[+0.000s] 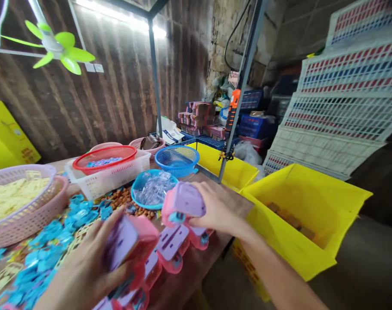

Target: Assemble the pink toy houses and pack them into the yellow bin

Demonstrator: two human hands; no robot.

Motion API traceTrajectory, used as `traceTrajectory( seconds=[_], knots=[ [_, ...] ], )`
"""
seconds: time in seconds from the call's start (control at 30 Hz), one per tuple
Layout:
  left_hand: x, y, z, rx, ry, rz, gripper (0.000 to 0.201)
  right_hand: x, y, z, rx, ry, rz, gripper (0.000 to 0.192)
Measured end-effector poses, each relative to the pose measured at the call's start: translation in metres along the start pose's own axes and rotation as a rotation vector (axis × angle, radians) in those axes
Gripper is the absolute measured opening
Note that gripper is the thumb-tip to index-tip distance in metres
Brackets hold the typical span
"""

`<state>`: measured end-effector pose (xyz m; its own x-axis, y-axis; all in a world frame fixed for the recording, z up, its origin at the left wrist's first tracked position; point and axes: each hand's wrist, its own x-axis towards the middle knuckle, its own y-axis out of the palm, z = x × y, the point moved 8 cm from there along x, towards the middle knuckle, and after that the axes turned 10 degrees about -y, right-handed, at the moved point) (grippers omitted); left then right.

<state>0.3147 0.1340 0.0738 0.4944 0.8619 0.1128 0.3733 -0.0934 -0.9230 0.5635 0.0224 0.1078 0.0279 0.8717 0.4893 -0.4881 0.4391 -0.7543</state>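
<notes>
My left hand (81, 262) is wrapped round a pink plastic toy part with a purple flat face (126, 241), slightly blurred by motion. Out over the table's right side, my right hand (215, 206) grips a similar pink and purple toy part (186, 199) with a bit of blue inside its lower edge. Between and below both hands, several more of these parts (173, 243) sit in a row, purple slotted faces up. What exactly these parts are, I cannot tell. Close behind my right hand, a turquoise basket (138, 201) holds clear plastic pieces (155, 186).
Blue plastic pieces (50, 241) and small brown pieces (120, 200) cover the table's left and middle. A red basket (131, 160), blue basket (178, 168) and lilac basket (47, 170) stand behind. A metal post (239, 92) and yellow bin (299, 254) flank the right edge.
</notes>
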Motion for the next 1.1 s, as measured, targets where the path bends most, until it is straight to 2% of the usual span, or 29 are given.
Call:
traceTrajectory(
  seconds=[0.1,0.17,0.23,0.3,0.37,0.47,0.53,0.63,0.7,0.8,0.87,0.9,0.93,0.97,1.03,1.1],
  knots=[
    [0.063,0.023,-0.091,-0.067,0.191,0.078,0.097,-0.008,-0.032,-0.085,-0.189,0.223,-0.068,0.076],
    [0.102,0.048,-0.148,-0.064,0.358,0.125,0.09,-0.015,-0.04,-0.142,-0.293,0.386,-0.022,0.071],
    [0.138,0.081,-0.189,-0.038,0.468,0.179,0.084,-0.024,-0.04,-0.193,-0.351,0.51,0.045,0.065],
    [0.167,0.12,-0.217,0.028,0.568,0.258,0.085,-0.032,-0.035,-0.232,-0.36,0.571,0.092,0.063],
    [0.19,0.159,-0.235,0.134,0.65,0.319,0.086,-0.039,-0.026,-0.262,-0.339,0.597,0.133,0.065],
    [0.221,0.207,-0.253,0.276,0.728,0.356,0.08,-0.045,-0.009,-0.293,-0.295,0.624,0.196,0.073],
    [0.239,0.228,-0.264,0.318,0.754,0.362,0.076,-0.041,0.002,-0.306,-0.269,0.625,0.216,0.078],
    [0.26,0.247,-0.281,0.343,0.776,0.384,0.074,-0.027,0.014,-0.32,-0.254,0.615,0.205,0.081],
    [0.27,0.252,-0.291,0.346,0.787,0.386,0.073,-0.017,0.017,-0.327,-0.261,0.62,0.187,0.082],
    [0.277,0.246,-0.297,0.307,0.753,0.339,0.066,-0.01,0.013,-0.327,-0.303,0.64,0.156,0.087],
    [0.273,0.235,-0.293,0.283,0.706,0.31,0.07,-0.011,0.009,-0.314,-0.343,0.605,0.114,0.087],
    [0.267,0.228,-0.289,0.264,0.692,0.315,0.073,-0.011,0.012,-0.303,-0.325,0.543,0.124,0.088],
    [0.258,0.221,-0.284,0.238,0.683,0.334,0.078,-0.012,0.021,-0.288,-0.271,0.445,0.173,0.088],
    [0.245,0.213,-0.277,0.201,0.681,0.367,0.082,-0.013,0.038,-0.268,-0.169,0.306,0.287,0.089],
    [0.214,0.194,-0.259,0.085,0.663,0.462,0.089,-0.026,0.08,-0.217,0.073,-0.023,0.621,0.087],
    [0.178,0.173,-0.232,-0.031,0.605,0.55,0.092,-0.042,0.104,-0.172,0.185,-0.264,0.85,0.082]
  ],
)
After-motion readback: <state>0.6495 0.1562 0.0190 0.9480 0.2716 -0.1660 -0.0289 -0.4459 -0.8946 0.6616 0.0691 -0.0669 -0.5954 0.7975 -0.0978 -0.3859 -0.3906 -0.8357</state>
